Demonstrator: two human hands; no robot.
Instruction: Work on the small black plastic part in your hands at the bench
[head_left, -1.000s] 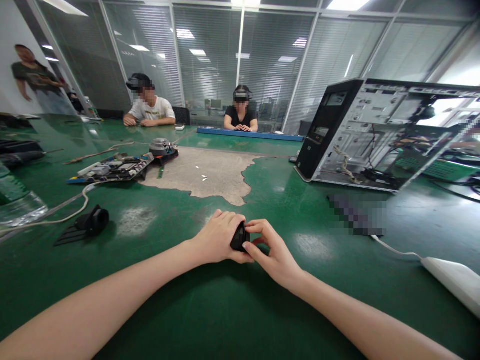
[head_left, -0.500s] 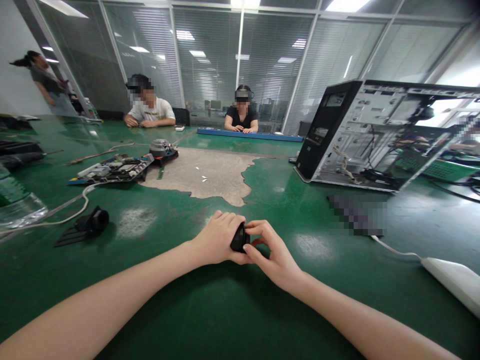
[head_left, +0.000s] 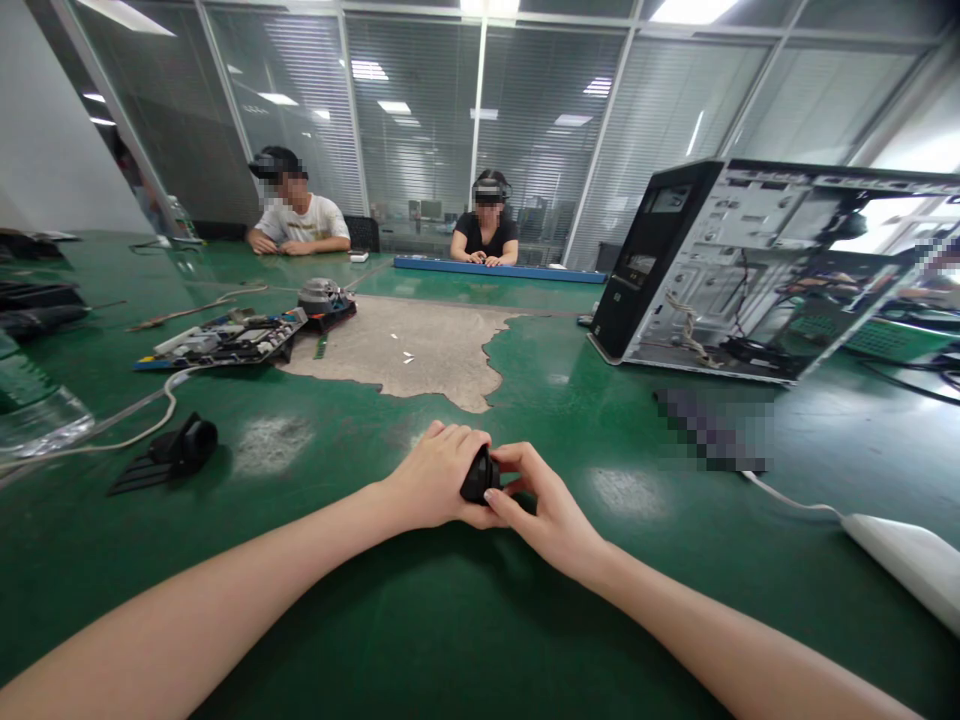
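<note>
Above the green table, near its front middle, my left hand (head_left: 439,478) is wrapped round a small black plastic part (head_left: 475,482), with much of it hidden in the palm. My right hand (head_left: 551,515) pinches the right end of the same part between thumb and fingers. What the part belongs to cannot be made out. To the left on the table lies a black plastic piece (head_left: 196,442) with a round barrel and a flat slatted base, apart from both hands.
An open computer case (head_left: 637,265) stands at right. A circuit board (head_left: 232,335) and a white cable (head_left: 171,400) lie at left, near a clear bottle (head_left: 37,400). A white device (head_left: 907,555) with a cord lies at far right. Two people sit across the table.
My hands keep almost the same place and hold on the black part. The person walking at the far left is now mostly out of sight. One seated person's head has shifted slightly.
</note>
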